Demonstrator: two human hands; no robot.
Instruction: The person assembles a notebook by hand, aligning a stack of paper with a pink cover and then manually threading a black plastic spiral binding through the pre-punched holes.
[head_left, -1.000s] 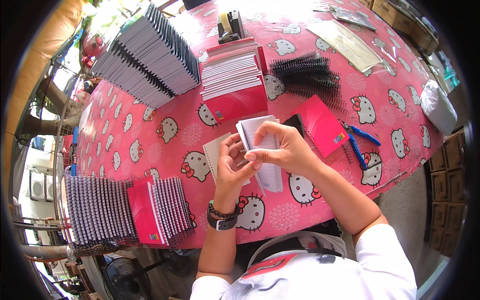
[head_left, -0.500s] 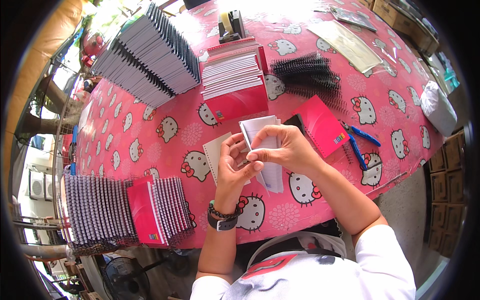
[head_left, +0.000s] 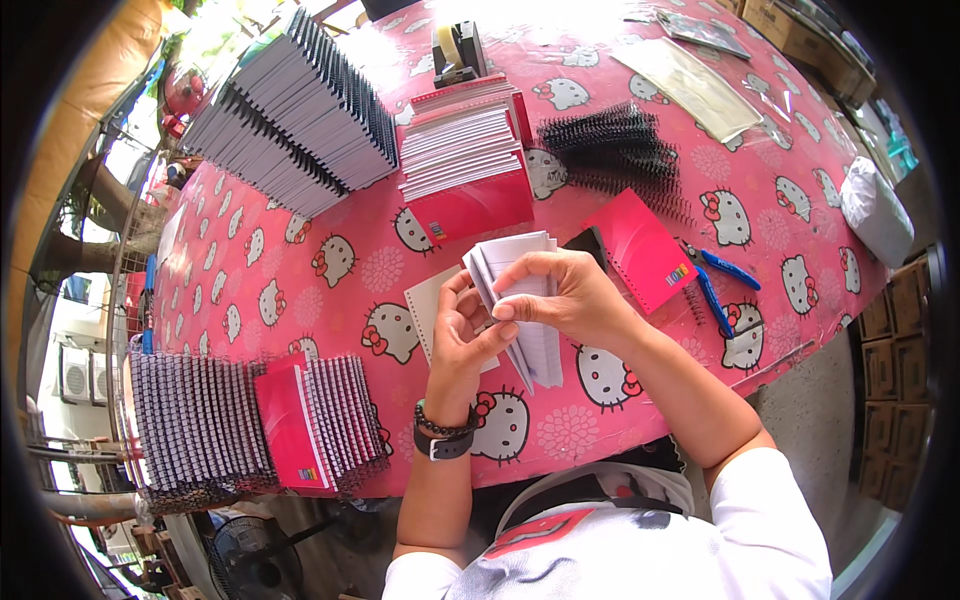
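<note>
A small block of white lined sheets [head_left: 537, 345] stands tilted between my hands, its leaves slightly fanned apart at the top and left side. My left hand [head_left: 465, 335] closes on its left edge, the thumb pressing near the lower side. From the right, my right hand [head_left: 570, 295] pinches the sheets, thumb and forefinger curled together over them. Under and beside my left hand lies a cream punched card [head_left: 425, 305], partly covered. A pink notebook cover [head_left: 643, 250] with punched holes rests to the right of my right hand, next to a dark object [head_left: 588, 243] mostly hidden behind that hand.
Blue-handled pliers [head_left: 715, 290] lie at right. Black wire spirals [head_left: 615, 150] pile beyond the cover. Pink-covered page stacks [head_left: 470, 200] and tall spiral-bound stacks [head_left: 300, 120] stand farther back, near a tape dispenser [head_left: 458, 55]. Bound notebooks [head_left: 200, 415] fill the left front edge.
The block's upper left side has tipped left and its leaves have spread more. Both hands stay closed on it, with the fingers shifted only slightly.
</note>
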